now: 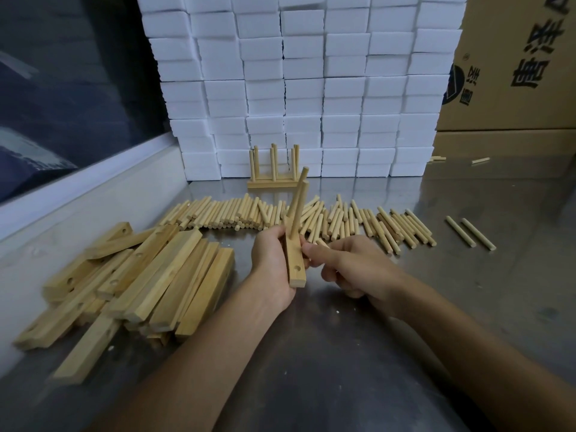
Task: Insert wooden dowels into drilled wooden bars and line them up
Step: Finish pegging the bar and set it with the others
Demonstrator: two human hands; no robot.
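From the head cam: the left hand [274, 260] is wrapped around a drilled bar [294, 260], holding it up off the counter [436, 291], roughly mid-counter. Two dowels [298, 202] already stand in it, and the near hole is still empty.

The right hand [349, 266] has its fingers curled with the thumb touching the bar's side; it may be pinching a dowel, but I honestly can't tell.

To do this well I'd line the next dowel up square with that empty hole and keep the bar steady while pushing.

The loose dowel row [280, 218] lies behind the hands, the bar pile [149, 275] is near the left edge, and finished pieces [272, 171] stand at the back.
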